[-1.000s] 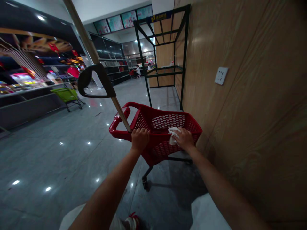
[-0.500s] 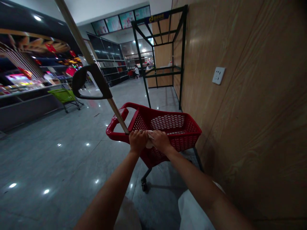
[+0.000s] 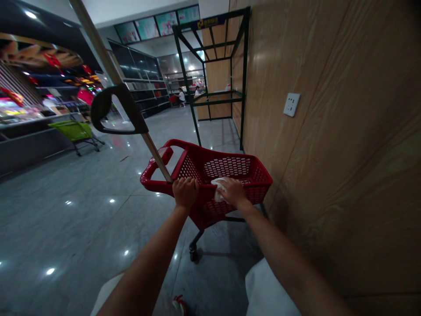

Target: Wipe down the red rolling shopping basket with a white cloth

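A small red plastic shopping cart point(image 3: 206, 213) with perforated sides stands in front of me. My left hand point(image 3: 186, 192) is closed over the cart's near rim, close to its handle end. My right hand point(image 3: 234, 192) grips a thin, crumpled white cloth point(image 3: 219, 194) against the same rim, further right. Whether the cloth is fabric or paper I cannot tell. Just left of my left hand, a metal pole point(image 3: 155, 153) with a black loop grip point(image 3: 134, 109) slants up from the rim area.
A wood-panelled wall point(image 3: 312, 175) with a white socket plate point(image 3: 291, 104) runs along the right. Beyond the cart stands a dark metal frame point(image 3: 244, 79). A green shopping cart point(image 3: 74, 131) is at the left, by a counter point(image 3: 29, 147). People are in the background.
My right hand has slid right along the rim with the white cloth, away from my left hand. The left hand stays on the rim. My view has shifted slightly.
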### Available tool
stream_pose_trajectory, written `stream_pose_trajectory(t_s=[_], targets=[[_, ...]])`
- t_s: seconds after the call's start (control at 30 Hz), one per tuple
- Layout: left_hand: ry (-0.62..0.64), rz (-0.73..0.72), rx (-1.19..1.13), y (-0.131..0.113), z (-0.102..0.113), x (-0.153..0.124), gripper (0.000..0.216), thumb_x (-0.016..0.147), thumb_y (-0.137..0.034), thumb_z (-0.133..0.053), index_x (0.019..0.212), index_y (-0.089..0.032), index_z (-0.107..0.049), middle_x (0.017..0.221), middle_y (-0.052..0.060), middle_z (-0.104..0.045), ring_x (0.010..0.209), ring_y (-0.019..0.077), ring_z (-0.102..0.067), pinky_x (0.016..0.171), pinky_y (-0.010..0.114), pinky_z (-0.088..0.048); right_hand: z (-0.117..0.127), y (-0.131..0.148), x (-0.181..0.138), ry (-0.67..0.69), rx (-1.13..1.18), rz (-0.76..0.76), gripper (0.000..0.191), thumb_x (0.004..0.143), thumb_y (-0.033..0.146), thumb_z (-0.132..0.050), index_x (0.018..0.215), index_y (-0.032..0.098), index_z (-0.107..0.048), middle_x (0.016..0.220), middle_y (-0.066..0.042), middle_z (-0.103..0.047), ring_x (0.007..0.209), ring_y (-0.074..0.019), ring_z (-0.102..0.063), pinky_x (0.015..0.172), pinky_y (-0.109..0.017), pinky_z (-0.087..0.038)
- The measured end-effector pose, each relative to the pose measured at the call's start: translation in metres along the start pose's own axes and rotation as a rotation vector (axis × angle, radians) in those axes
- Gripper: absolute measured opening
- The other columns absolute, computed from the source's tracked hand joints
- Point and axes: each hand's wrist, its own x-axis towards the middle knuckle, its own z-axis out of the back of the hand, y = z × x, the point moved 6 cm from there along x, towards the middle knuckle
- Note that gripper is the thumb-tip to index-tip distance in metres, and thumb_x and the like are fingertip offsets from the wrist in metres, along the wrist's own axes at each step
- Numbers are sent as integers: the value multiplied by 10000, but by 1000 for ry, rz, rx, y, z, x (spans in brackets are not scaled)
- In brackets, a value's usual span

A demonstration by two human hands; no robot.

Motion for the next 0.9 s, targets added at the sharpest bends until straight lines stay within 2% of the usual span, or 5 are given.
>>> stream_pose_trajectory(t_s=[0.13, 0.23, 0.57, 0.67, 0.9], targets=[[-4, -16, -6, 1, 1, -1, 360, 935, -309, -397, 686, -208, -638, 730, 44, -690, 724, 208, -565, 721, 377, -292, -11, 66, 25, -20, 52, 141, 401, 979, 287, -363, 1360, 237, -477, 1396, -71, -506, 1107, -183, -553, 879, -312, -432], [0, -57, 8, 3, 1, -2, 358, 936, -314, -396, 687, -211, -632, 728, 41, -689, 712, 205, -562, 714, 376, -292, -18, 77, 32, 31, 84, 192, 372, 989, 262, -337, 1309, 228, -524, 1313, -61, -577, 1085, -170, -563, 860, -294, -435], [-14, -44, -39, 5, 2, -1, 325, 908, -279, -423, 653, -213, -613, 747, 51, -687, 730, 207, -555, 699, 373, -290, 5, -51, -21, 97, -113, -2, 344, 943, 362, -493, 1258, 251, -574, 1211, -77, -615, 1045, -189, -565, 851, -292, -394], [-30, -16, -35, 4, 0, -2, 330, 906, -268, -418, 637, -214, -601, 725, 45, -680, 731, 206, -552, 711, 376, -297, 11, -67, -30, 70, -153, -65, 335, 924, 368, -522, 1234, 265, -594, 1213, -72, -613, 1043, -202, -560, 855, -304, -389], [-32, 21, -4, 0, 0, -6, 327, 911, -288, -409, 657, -223, -604, 736, 46, -681, 750, 216, -550, 760, 394, -311, -7, 21, 3, 13, 36, 84, 353, 954, 328, -477, 1301, 294, -538, 1225, -47, -607, 1039, -180, -570, 900, -298, -405]])
